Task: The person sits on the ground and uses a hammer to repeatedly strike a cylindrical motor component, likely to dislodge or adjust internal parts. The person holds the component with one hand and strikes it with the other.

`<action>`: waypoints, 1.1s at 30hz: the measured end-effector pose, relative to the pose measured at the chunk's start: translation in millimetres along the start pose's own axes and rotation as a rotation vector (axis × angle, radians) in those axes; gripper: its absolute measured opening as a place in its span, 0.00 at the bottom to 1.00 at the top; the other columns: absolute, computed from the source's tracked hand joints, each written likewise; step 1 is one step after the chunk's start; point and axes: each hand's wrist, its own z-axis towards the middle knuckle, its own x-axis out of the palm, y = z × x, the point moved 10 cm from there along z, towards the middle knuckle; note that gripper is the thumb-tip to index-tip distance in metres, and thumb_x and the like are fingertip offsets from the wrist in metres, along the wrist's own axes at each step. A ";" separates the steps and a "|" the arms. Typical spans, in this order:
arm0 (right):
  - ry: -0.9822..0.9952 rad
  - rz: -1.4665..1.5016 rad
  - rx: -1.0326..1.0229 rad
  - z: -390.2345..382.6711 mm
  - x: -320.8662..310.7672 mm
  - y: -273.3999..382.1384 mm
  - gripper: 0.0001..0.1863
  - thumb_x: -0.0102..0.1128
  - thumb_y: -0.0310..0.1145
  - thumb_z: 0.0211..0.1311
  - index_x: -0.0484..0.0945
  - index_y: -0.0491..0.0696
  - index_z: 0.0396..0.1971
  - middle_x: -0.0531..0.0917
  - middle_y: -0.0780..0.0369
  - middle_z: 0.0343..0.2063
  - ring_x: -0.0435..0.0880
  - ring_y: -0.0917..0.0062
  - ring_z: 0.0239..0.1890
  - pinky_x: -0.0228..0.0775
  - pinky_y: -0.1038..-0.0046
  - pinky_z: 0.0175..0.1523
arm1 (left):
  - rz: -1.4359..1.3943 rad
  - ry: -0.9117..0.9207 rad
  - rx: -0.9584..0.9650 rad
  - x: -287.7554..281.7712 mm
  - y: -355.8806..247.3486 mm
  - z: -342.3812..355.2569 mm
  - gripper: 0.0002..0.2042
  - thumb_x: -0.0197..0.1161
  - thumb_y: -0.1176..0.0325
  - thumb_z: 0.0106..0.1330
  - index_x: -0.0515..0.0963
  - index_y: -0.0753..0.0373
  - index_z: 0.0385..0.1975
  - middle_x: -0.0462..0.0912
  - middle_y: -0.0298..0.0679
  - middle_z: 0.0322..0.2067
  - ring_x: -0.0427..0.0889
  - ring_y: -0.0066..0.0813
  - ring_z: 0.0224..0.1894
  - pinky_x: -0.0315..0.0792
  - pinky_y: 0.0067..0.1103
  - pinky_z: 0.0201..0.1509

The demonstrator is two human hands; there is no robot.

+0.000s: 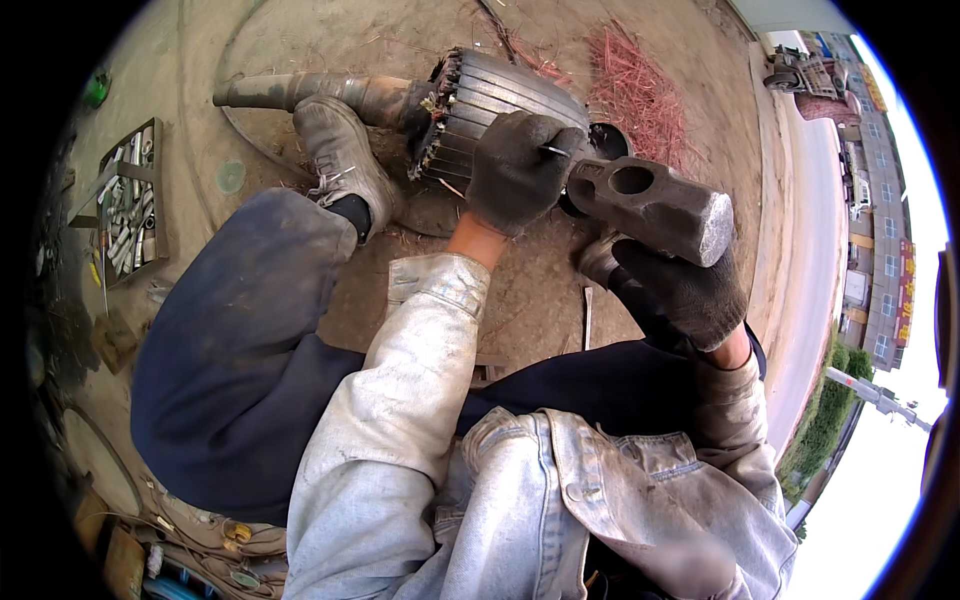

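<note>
My gloved left hand is closed on a thin metal piece at the near right end of a slotted cylindrical rotor. The rotor lies on its side, its rusty shaft reaching left, with frayed bits along its left rim. My gloved right hand grips a heavy hammer, whose dark steel head with an eye hole is raised just right of my left hand, in front of the rotor's end. The hammer's handle is hidden.
A metal box of wrenches and sockets sits at left. My boot is beside the shaft. Red wire scraps lie beyond the rotor. A long metal bar lies on the ground. A road, a parked vehicle and buildings are at right.
</note>
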 end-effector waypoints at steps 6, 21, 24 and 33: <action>0.024 -0.064 -0.037 -4.4 -4.2 -18.8 0.23 0.77 0.27 0.56 0.82 0.43 0.53 0.89 0.61 0.41 0.88 0.77 0.40 0.81 0.70 0.48 | -0.065 0.014 -0.110 -0.7 2.0 3.3 0.05 0.73 0.72 0.62 0.82 0.62 0.32 0.84 0.46 0.27 0.83 0.50 0.31 0.77 0.36 0.37; -0.045 0.147 0.072 -12.9 -20.6 -43.0 0.19 0.77 0.29 0.57 0.84 0.44 0.49 0.88 0.62 0.39 0.87 0.77 0.41 0.79 0.71 0.47 | -0.870 -0.898 -0.791 -123.2 123.8 8.9 0.14 0.61 0.59 0.76 0.73 0.58 0.30 0.65 0.27 0.19 0.62 0.23 0.19 0.68 0.27 0.27; 0.007 0.063 0.113 -13.9 -20.9 -55.9 0.22 0.78 0.33 0.58 0.83 0.44 0.51 0.89 0.60 0.41 0.89 0.75 0.43 0.81 0.70 0.49 | -0.725 -0.751 -0.538 -138.7 72.0 52.7 0.12 0.59 0.59 0.78 0.75 0.61 0.34 0.65 0.27 0.21 0.64 0.22 0.25 0.69 0.26 0.37; -0.005 -0.018 0.032 -13.5 -28.5 -48.0 0.22 0.79 0.36 0.58 0.84 0.45 0.50 0.90 0.58 0.41 0.90 0.72 0.42 0.81 0.68 0.50 | -0.721 -0.396 -0.523 -74.4 69.4 31.8 0.07 0.66 0.71 0.72 0.81 0.69 0.39 0.79 0.35 0.26 0.75 0.22 0.27 0.73 0.23 0.33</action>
